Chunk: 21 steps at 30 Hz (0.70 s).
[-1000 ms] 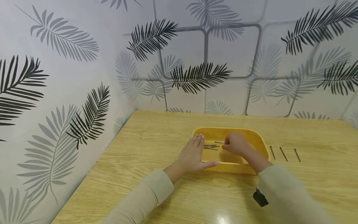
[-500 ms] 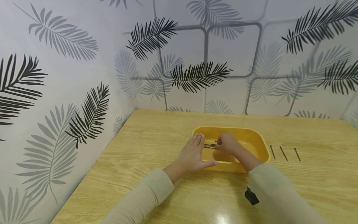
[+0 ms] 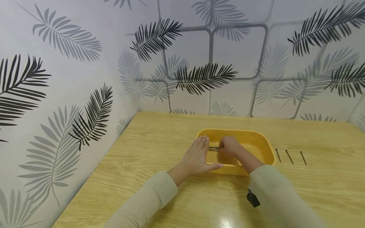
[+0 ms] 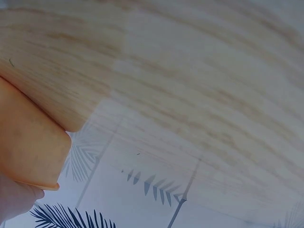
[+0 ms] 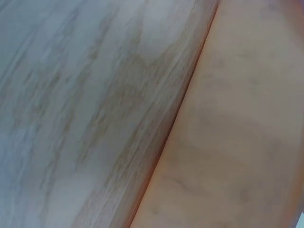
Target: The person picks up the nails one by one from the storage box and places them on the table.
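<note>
The tray [image 3: 263, 144] is a warm yellow-orange, plain inside and out; in the wrist views its wall [image 4: 28, 142] looks paler, nearly peach. The table [image 3: 159, 139] is light honey-yellow wood with wavy brown grain. The nails [image 3: 213, 148] in the tray are dark grey, like the three nails [image 3: 289, 156] on the table. The walls [image 3: 71, 63] are off-white, printed with black and grey palm leaves and grey rounded squares. Both sleeves [image 3: 148, 202] are pale beige.

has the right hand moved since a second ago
Yes. The right hand has slid left inside the yellow tray, away from its right wall and closer to the left hand and the nails.
</note>
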Tool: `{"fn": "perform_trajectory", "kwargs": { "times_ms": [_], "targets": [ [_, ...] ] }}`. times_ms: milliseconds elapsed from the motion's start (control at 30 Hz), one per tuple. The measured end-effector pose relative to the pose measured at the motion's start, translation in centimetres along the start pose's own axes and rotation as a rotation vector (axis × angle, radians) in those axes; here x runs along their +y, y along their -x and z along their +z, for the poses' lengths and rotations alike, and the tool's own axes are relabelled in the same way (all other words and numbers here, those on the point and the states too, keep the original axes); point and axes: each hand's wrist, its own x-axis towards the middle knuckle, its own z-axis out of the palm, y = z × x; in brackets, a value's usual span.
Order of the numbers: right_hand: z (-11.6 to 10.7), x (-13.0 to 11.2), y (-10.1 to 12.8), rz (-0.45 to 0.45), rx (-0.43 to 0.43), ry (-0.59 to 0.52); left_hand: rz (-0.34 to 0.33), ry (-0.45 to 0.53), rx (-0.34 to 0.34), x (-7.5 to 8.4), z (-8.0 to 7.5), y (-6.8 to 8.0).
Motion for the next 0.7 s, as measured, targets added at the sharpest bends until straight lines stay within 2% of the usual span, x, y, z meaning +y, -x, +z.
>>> {"fn": "perform_trajectory", "kwargs": {
  "times_ms": [100, 200, 233, 300, 367, 467, 500, 567, 700],
  "targets": [
    [1.4, 1.9, -1.1, -0.009, -0.008, 0.009, -0.002, 0.000, -0.006, 0.0, 0.1, 0.0],
    [1.2, 1.1, -0.8, -0.005, -0.006, 0.016, -0.002, -0.001, -0.006, 0.0, 0.1, 0.0],
    [0.8, 0.3, -0.7, 0.029, -0.029, 0.034, -0.002, 0.000, -0.003, -0.1, 0.0, 0.0],
    [1.1, 0.6, -1.0, 0.020, -0.030, 0.055, -0.002, 0.004, -0.001, -0.1, 0.0, 0.0],
    [2.8, 2.9, -2.1, -0.047, 0.017, 0.074, 0.002, 0.012, 0.001, -0.1, -0.1, 0.0],
    [4.9, 6.4, -4.0, -0.043, -0.003, 0.093, 0.007, 0.017, 0.001, -0.1, -0.1, 0.0],
    [5.6, 7.3, -4.4, -0.073, 0.023, 0.092, 0.009, 0.017, 0.001, -0.1, -0.1, 0.0],
    [5.0, 6.2, -4.2, -0.025, -0.017, 0.102, 0.009, 0.017, -0.001, -0.1, -0.1, 0.0],
    [1.7, 0.3, -1.4, 0.007, -0.033, 0.105, 0.012, 0.019, 0.003, -0.1, -0.1, 0.1]
  ]
}}
